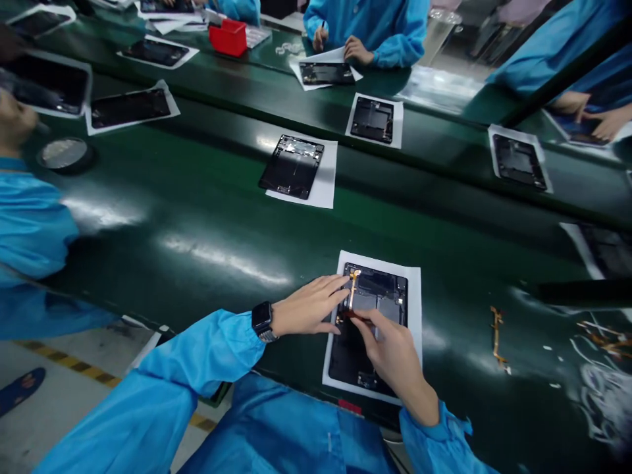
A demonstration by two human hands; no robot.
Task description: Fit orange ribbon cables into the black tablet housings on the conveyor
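A black tablet housing (390,283) lies on a white sheet (415,316) at the bench edge in front of me. Along its left side runs an orange flex cable (353,289). My left hand (313,306), with a watch on the wrist, lies flat with fingers stretched out, their tips on the housing's left edge near the cable. My right hand (390,349) reaches over the housing, thumb and forefinger pinched on the lower end of the flex cable. The fingers partly hide that end.
A loose flex cable (496,334) lies to the right, near a heap of cables and white strips (607,388). Another housing (292,166) rests on paper ahead. A round metal dish (64,153) stands left, near a co-worker's sleeve (29,224). Co-workers sit across the bench by a red bin (228,37).
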